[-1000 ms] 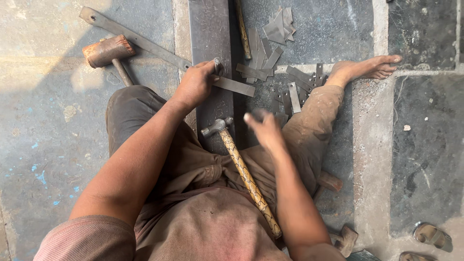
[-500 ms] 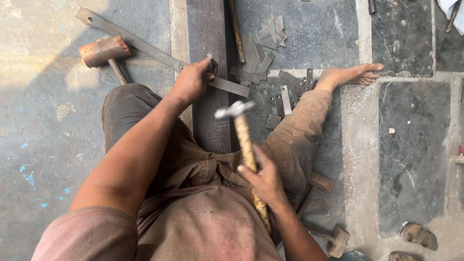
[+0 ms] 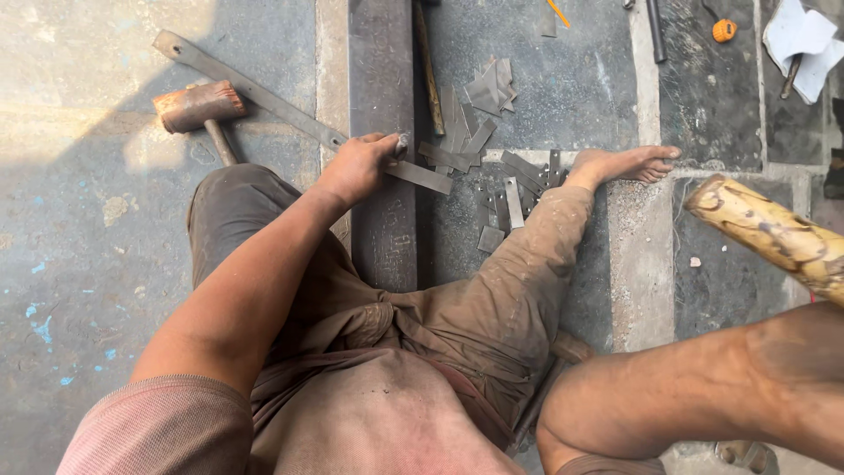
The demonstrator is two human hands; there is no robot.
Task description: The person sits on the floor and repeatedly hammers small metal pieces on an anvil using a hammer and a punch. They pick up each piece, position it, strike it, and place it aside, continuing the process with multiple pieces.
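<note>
One long flat grey metal strip [image 3: 264, 97] lies across one dark steel rail [image 3: 381, 105] on the floor; one rusty mallet [image 3: 200, 107] rests beside it. The left hand [image 3: 359, 167] clenches the strip on the rail; the right hand is out of frame, forearm raised, one mottled yellow wooden handle [image 3: 765, 233] aloft, its grip unseen.

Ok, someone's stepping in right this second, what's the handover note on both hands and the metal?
Left hand: pinning a long flat metal strip across the dark steel bar between the legs.
Right hand: out of view past the frame edge; right forearm is raised, and only the mottled wooden hammer handle shows, head unseen.
Cut strip pieces are piled right of the bar, more near the bare foot.
A mallet lies on the floor to the left.
Done: many pieces cut. Left: the long strip remains uncut.
</note>
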